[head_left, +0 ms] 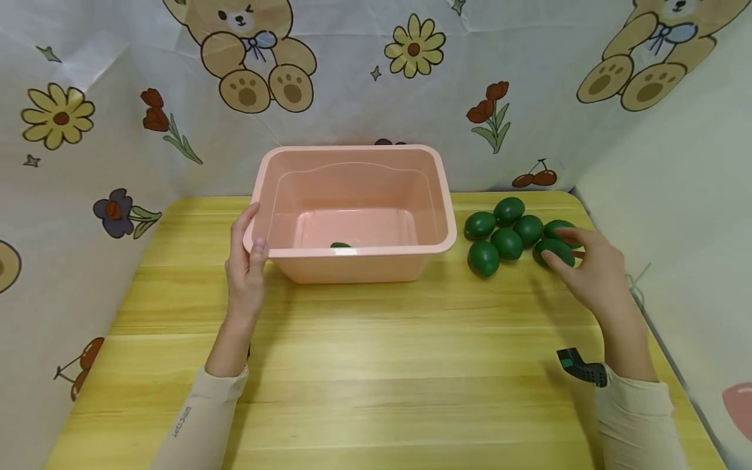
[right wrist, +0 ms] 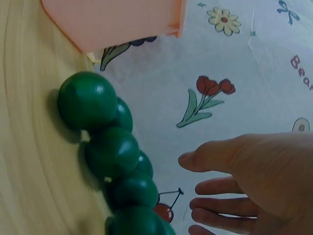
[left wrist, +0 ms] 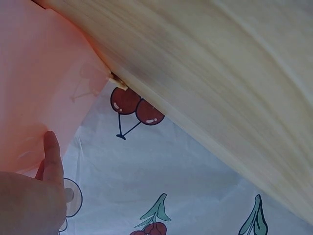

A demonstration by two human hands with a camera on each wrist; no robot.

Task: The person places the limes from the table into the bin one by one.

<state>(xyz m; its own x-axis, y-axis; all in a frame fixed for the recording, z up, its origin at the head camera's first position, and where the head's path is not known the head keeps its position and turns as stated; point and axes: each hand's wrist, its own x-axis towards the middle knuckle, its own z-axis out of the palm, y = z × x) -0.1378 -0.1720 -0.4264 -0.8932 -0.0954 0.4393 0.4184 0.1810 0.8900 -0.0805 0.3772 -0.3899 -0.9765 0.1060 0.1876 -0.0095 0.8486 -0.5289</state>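
Observation:
A pink plastic bin stands at the back of the table, with a small part of a green thing showing inside it. My left hand rests against the bin's left side, thumb at the front corner and a fingertip at the rim. In the left wrist view a straight finger lies along the pink outer wall. To the bin's right lie several smooth, dark green egg-shaped fruits, close together. Over the rightmost ones hovers my right hand, thumb and fingers apart, nothing seen between them in the right wrist view.
The wooden table has patterned white cloth behind and to its left. A white surface borders the right edge, where a thin pale green string hangs. A black strap piece sits at the right cuff.

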